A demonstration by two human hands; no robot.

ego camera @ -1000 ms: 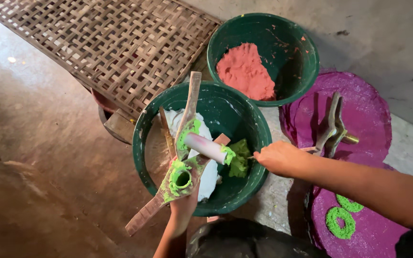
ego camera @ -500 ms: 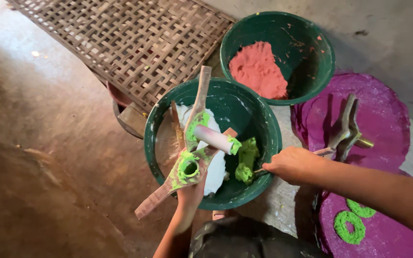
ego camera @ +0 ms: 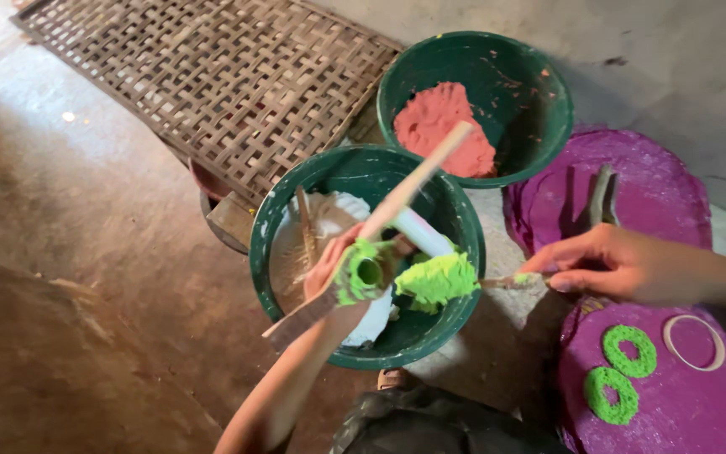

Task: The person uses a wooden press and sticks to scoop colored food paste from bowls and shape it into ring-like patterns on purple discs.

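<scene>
Gripping a wooden press (ego camera: 380,220) in the left hand (ego camera: 334,269), long axis slanting up and away over the green basin (ego camera: 296,202); pinching a small stick (ego camera: 506,282) in the right hand (ego camera: 623,267), lifting green dough (ego camera: 437,279) just beside the left.

Long wooden press with green-smeared round barrel (ego camera: 361,273), tilted across the dark green plastic bowl (ego camera: 455,220); bright green dough lump (ego camera: 436,279) on a thin spatula (ego camera: 502,283), just beside the barrel mouth.
</scene>
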